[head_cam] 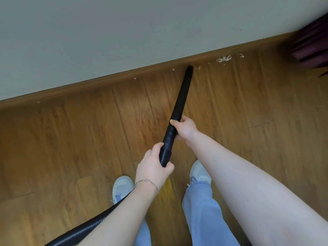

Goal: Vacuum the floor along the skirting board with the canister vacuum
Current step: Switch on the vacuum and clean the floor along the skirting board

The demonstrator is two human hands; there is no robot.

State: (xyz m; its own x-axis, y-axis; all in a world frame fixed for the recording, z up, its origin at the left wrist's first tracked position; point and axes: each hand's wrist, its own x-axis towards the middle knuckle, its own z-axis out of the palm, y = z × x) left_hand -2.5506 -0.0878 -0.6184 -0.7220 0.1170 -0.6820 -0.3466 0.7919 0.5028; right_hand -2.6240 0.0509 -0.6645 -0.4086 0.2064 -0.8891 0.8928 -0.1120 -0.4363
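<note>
Right hand (184,130) clamped on wand (182,93), left hand (152,167) gripping hose (165,154), pale scraps (224,59) along skirting board (106,80), dark blurred object (310,48) beyond

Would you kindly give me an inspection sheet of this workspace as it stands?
Surface: wooden plank floor.
Job's things: black vacuum wand, tip at the foot of the skirting board.
Clutter: pale scraps along the skirting, right of the tip.
Grips: left hand holds the hose cuff; right hand holds the wand higher up.
Cables: ribbed hose trails lower left; no cord seen.
Surroundings: grey wall; blurred dark object upper right.
</note>
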